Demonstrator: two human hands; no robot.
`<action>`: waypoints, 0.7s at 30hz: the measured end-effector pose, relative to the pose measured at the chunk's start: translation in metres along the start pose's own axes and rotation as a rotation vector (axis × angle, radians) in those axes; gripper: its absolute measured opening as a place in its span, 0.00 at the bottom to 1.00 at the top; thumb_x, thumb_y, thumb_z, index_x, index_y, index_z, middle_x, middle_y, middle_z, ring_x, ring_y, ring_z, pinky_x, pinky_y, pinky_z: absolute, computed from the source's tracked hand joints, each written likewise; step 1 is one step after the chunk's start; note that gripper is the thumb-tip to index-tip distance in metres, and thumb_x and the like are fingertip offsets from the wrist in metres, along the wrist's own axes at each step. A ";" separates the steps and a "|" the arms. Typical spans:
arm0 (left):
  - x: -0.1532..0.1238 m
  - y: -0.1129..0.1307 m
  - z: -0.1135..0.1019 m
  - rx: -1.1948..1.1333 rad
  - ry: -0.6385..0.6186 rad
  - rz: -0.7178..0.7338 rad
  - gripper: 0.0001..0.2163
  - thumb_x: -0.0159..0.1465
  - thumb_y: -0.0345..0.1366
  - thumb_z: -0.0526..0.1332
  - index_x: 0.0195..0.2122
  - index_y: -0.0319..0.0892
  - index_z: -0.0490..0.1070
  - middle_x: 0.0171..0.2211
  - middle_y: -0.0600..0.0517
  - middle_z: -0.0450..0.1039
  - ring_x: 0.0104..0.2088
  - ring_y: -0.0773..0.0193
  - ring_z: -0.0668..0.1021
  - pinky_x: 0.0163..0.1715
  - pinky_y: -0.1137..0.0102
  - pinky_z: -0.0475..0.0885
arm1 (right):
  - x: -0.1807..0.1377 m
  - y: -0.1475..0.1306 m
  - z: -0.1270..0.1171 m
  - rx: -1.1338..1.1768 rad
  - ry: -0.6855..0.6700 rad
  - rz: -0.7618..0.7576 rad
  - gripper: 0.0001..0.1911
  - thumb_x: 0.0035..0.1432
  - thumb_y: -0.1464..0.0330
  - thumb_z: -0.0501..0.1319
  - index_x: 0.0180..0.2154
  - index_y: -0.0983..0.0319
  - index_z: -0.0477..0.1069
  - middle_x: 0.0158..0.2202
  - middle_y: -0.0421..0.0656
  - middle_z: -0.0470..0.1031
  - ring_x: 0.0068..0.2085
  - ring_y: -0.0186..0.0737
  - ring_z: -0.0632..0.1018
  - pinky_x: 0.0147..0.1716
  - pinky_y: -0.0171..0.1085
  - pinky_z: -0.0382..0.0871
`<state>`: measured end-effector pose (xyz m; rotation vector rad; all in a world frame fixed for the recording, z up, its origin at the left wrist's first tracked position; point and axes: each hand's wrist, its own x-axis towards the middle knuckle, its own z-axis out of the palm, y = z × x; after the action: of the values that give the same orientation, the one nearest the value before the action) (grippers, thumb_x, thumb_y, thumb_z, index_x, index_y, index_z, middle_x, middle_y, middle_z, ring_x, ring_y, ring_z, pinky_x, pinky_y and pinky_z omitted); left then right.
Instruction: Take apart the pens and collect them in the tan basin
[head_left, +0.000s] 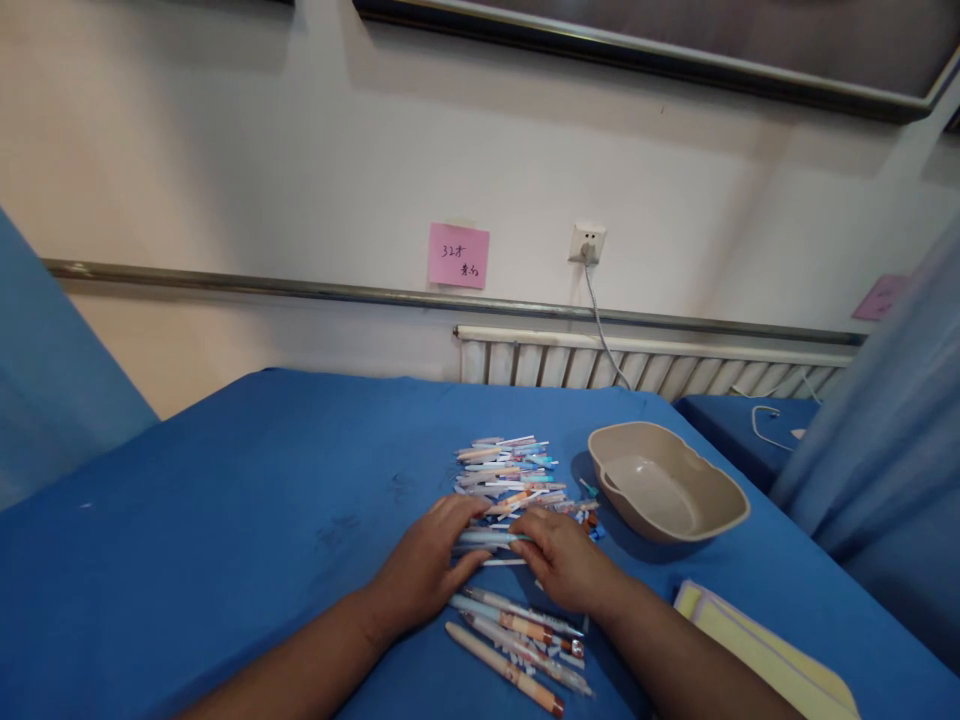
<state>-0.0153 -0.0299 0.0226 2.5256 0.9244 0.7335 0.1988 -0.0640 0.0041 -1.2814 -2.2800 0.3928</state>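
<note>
My left hand (431,560) curls around the left ends of a small bunch of pale blue and white pen parts (487,538). From the other side, my right hand (566,558) grips the right ends, thumb and fingers bent over them. Beyond the hands spreads a heap of pen parts (506,468) in peach, white, grey and blue, lying mostly crosswise. Closer to me lie several pens (504,665), some clear and some peach with brown tips, among small white pieces. My palms hide part of the bunch.
A beige basin (660,480) stands on the blue-covered table (247,540) at the right. A folded yellow cloth (757,645) lies beside my right forearm. Small brown and blue pieces (592,522) sit near the basin. Behind are a radiator (562,360) and a plugged-in cord (598,315).
</note>
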 end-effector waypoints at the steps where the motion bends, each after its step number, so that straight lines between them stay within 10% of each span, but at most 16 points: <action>1: 0.000 0.000 0.000 -0.012 -0.002 0.014 0.14 0.63 0.36 0.56 0.50 0.45 0.64 0.45 0.48 0.70 0.46 0.59 0.71 0.47 0.66 0.66 | 0.000 0.000 0.000 0.008 0.011 -0.002 0.07 0.61 0.70 0.52 0.39 0.61 0.67 0.36 0.43 0.71 0.40 0.38 0.71 0.38 0.35 0.61; 21: 0.001 -0.012 -0.005 0.015 0.023 -0.130 0.13 0.66 0.39 0.49 0.45 0.45 0.69 0.40 0.50 0.76 0.40 0.60 0.77 0.41 0.68 0.70 | 0.001 0.024 -0.004 -0.052 0.015 0.137 0.08 0.60 0.71 0.52 0.41 0.60 0.66 0.41 0.45 0.72 0.42 0.40 0.72 0.41 0.35 0.63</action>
<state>-0.0239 -0.0202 0.0215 2.4471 1.0933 0.7198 0.2179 -0.0507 -0.0034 -1.4666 -2.2099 0.3725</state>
